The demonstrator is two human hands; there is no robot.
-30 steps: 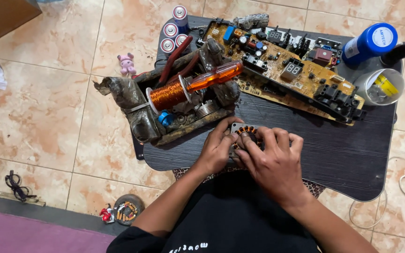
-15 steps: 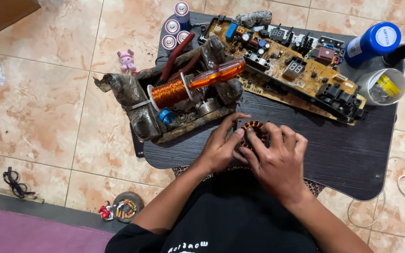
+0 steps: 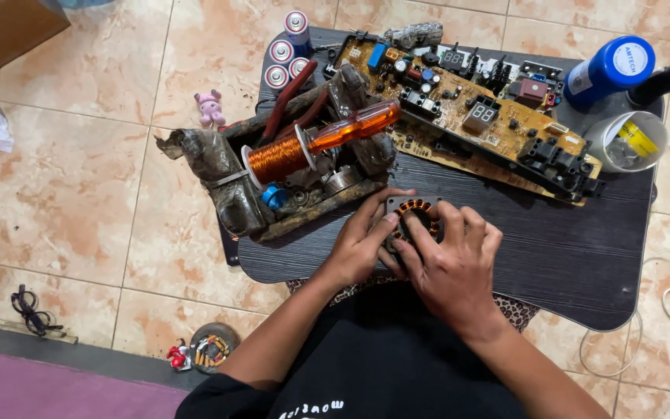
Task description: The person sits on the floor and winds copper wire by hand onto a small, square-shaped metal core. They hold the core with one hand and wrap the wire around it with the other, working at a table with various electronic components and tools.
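**Inspector A:** Item in hand: a small motor stator (image 3: 415, 215), dark metal frame, with copper windings set in a ring around an open centre. It sits at the near middle of the dark desk (image 3: 575, 256), just in front of the battered tool tray (image 3: 226, 182).

**Inspector B:** Hands?

**Inspector A:** Both are on it. The left hand (image 3: 362, 244) is curled against its left side, fingertips on the frame. The right hand (image 3: 451, 264) lies over its right and lower part, fingers bent around the edge. Each hand holds the stator in a narrow grip.

**Inspector B:** Surroundings?

**Inspector A:** A spool of copper wire (image 3: 277, 159) rests on the tray, an orange-handled screwdriver (image 3: 354, 128) touching it. Behind the stator lies a tan circuit board (image 3: 474, 116) with dark components. At the far right, a blue-capped can (image 3: 610, 70) and a clear cup (image 3: 626, 140).

**Inspector B:** Obstructions?

**Inspector A:** The right hand covers much of the stator; only its upper arc of windings shows. Its underside and any leads cannot be made out. The desk's right edge is cut off by the frame.
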